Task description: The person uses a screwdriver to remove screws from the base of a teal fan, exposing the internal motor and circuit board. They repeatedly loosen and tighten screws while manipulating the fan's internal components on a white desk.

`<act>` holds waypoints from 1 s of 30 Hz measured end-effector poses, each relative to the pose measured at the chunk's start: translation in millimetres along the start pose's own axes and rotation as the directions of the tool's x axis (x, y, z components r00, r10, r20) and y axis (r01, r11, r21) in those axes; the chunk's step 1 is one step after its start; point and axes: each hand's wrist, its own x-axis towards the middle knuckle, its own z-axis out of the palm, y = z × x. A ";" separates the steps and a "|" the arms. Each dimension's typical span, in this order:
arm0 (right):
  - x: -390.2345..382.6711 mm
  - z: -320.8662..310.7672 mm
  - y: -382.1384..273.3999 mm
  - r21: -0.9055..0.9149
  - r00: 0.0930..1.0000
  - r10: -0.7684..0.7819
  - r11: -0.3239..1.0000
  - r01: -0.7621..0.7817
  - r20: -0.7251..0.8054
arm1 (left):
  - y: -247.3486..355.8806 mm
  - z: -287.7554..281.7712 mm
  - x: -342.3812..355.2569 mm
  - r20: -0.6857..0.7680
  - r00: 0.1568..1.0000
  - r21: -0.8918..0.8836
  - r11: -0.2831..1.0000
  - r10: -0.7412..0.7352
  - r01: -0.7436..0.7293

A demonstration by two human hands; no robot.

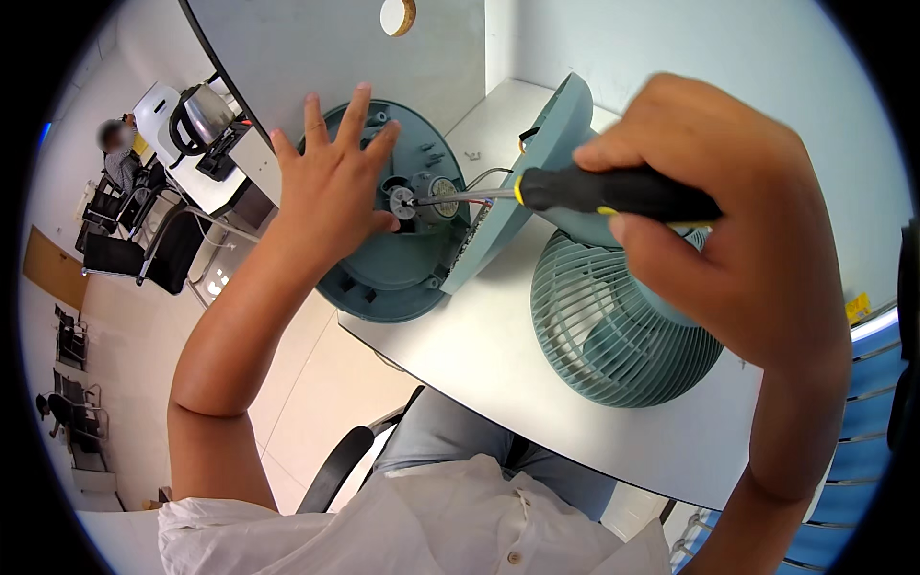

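My right hand [709, 192] is closed round the black and yellow handle of a screwdriver [613, 192]. Its metal shaft points left, and the tip meets a small round grey part inside an opened round green fan base [383, 278]. My left hand [335, 182] lies with fingers spread over the base's far left side, holding nothing. A tilted green cover [525, 196] stands beside the base, and thin wires run between them. Under my right hand the green fan cage [613, 326] lies on the white table [479, 359].
A grey panel with a round hole [355, 57] rises at the back. To the left are a kettle [203, 117], black chairs [172, 254] and a seated person [120, 158] far off. Blue slatted seating [862, 422] stands at the right. The table's front edge runs near my lap.
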 end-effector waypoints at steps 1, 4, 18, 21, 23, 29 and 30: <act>4.0 0.4 0.1 -0.002 1.000 0.015 1.000 -0.015 0.020 | 0.5 2.7 1.4 -0.009 1.000 0.000 1.000 0.004 -0.004; 10.7 -0.6 -0.9 -0.041 0.998 0.051 0.998 -0.049 0.046 | -2.4 8.9 6.8 -0.015 1.000 -0.024 0.999 0.028 -0.028; 14.8 1.2 -13.5 -0.135 0.985 0.153 0.981 -0.143 0.073 | -27.6 25.5 9.4 -0.146 0.976 -0.254 0.947 0.164 -0.197; 18.9 2.2 -25.9 -0.151 0.976 0.190 0.973 -0.173 0.109 | -25.8 29.2 6.3 -0.212 0.961 -0.093 0.975 0.178 -0.201; 19.9 4.4 -35.4 -0.169 0.971 0.210 0.967 -0.190 0.112 | -24.3 29.4 5.3 -0.224 0.958 -0.079 0.976 0.180 -0.202; 5.2 29.2 -58.6 -0.284 0.984 0.178 0.942 -0.176 -0.017 | -21.4 24.4 3.9 -0.152 0.977 -0.102 0.980 0.153 -0.169; 0.1 32.5 -61.1 -0.263 0.980 0.201 0.945 -0.197 -0.012 | -21.0 23.2 2.8 -0.160 0.972 -0.121 0.974 0.170 -0.190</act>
